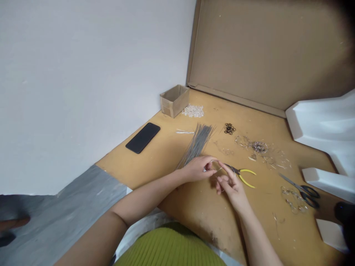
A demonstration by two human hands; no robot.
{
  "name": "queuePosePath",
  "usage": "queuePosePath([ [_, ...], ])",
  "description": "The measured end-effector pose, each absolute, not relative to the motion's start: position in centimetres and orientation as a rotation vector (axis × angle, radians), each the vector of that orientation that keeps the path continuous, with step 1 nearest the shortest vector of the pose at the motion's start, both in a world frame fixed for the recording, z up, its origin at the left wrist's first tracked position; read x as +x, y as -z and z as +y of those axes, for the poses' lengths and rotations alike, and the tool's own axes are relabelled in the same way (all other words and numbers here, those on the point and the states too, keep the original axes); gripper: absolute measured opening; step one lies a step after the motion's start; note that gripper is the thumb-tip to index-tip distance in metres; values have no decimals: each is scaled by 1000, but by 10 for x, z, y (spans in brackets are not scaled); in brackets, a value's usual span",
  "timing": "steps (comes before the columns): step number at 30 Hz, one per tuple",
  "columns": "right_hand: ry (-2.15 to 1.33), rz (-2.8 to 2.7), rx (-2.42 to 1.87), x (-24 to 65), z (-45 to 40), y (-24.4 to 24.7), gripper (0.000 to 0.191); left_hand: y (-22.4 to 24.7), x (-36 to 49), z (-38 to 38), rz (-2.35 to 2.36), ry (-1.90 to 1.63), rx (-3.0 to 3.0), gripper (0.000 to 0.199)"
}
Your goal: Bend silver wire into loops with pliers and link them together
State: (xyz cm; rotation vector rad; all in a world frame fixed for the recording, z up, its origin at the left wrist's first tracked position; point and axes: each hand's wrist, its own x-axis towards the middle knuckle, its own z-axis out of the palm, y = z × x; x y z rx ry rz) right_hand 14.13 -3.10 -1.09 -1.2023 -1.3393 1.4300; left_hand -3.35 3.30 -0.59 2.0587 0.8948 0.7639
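Note:
My left hand (198,169) and my right hand (231,186) meet above a tan work surface (172,151), pinching a thin silver wire loop (214,161) between their fingertips. Yellow-handled pliers (244,176) lie just beyond my right hand, their jaws nearly touching its fingers. A bundle of long grey metal rods (197,143) fans out past my left hand, with its near end close to that wrist. Part of the loop is hidden by my fingers.
Black-handled scissors (301,194), loose wire rings (294,199), and a tangle of clear wire pieces (259,147) lie to the right. Farther back are a cardboard box (174,100), clear rings (192,111), black rings (229,128), and a black phone (142,137). White foam blocks (318,122) stand at the right.

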Motion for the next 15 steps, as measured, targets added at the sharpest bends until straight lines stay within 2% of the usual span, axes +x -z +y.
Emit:
queuePosePath([
  [7,-1430,-1362,-1200,141,-30,14,32,3,-33,37,919,-932,1692,19],
  [10,-1469,-1330,-1215,140,-29,14,28,2,-34,38,864,-878,1454,24],
  [15,-1391,-1305,-1328,138,-26,9,33,4,-36,41,761,-817,1246,31],
])
